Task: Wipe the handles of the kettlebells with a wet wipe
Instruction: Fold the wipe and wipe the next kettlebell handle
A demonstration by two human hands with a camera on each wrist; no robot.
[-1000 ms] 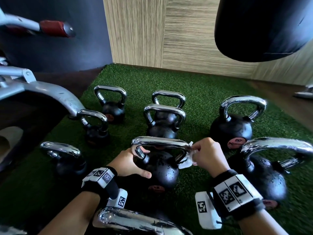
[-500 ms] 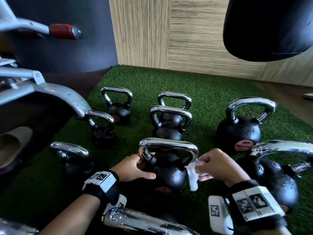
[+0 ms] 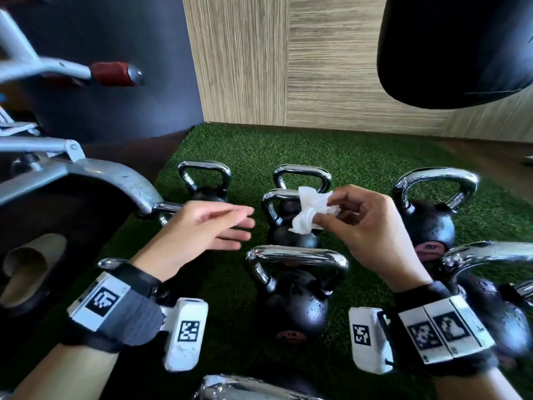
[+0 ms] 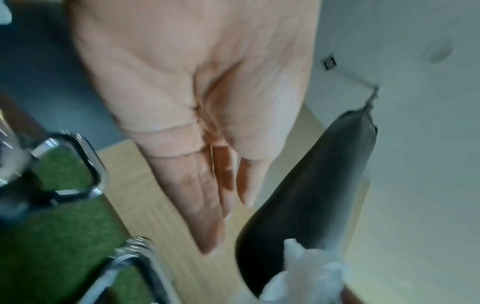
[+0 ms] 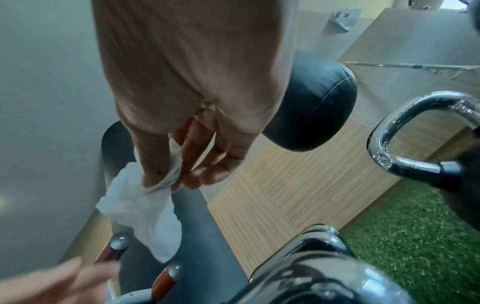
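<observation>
Several black kettlebells with chrome handles stand on green turf (image 3: pixel 230 284). The nearest central kettlebell (image 3: pixel 294 301) has a wide chrome handle (image 3: pixel 297 255) below my raised hands. My right hand (image 3: pixel 366 226) is lifted above it and pinches a crumpled white wet wipe (image 3: pixel 310 212) between thumb and fingers; the wipe (image 5: pixel 140 207) hangs from that pinch in the right wrist view. My left hand (image 3: pixel 207 226) hovers to the left with straight fingers, holding nothing, its fingertips a short way from the wipe. Its flat palm (image 4: pixel 194 102) fills the left wrist view.
A grey metal machine frame (image 3: pixel 95 177) with a red-gripped bar (image 3: pixel 112 73) stands at the left. A black punching bag (image 3: pixel 455 47) hangs at the upper right. More kettlebells (image 3: pixel 427 223) sit to the right and behind, one handle (image 3: pixel 253 388) at the bottom edge.
Both hands have lifted off the central kettlebell. The left hand let go of its handle and opened; the right hand raised the wipe up in front of the kettlebells behind.
</observation>
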